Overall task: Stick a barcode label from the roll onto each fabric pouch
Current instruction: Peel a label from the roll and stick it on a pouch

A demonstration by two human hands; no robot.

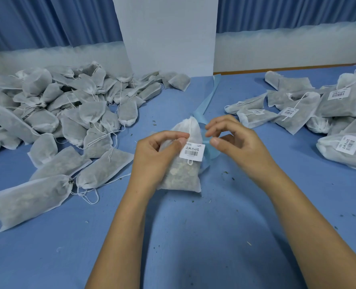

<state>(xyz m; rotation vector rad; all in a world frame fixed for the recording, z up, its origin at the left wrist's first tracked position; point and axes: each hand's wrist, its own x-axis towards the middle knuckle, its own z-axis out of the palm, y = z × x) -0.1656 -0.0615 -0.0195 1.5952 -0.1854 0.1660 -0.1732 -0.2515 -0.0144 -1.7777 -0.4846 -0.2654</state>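
Where the left hand (158, 155) curls round the fabric pouch (183, 176), its thumb (181, 142) presses the top corner of the barcode label (192, 152), which lies on the pouch's upper face. Right hand (235, 142): fingers bent, thumb and forefinger tips slightly apart at the blue backing strip (209, 94); whether they grip it cannot be told. Pouch: centre, over the blue table (193, 236). Left side: heap of unlabelled pouches (58, 113). Right side: labelled pouches (318, 113).
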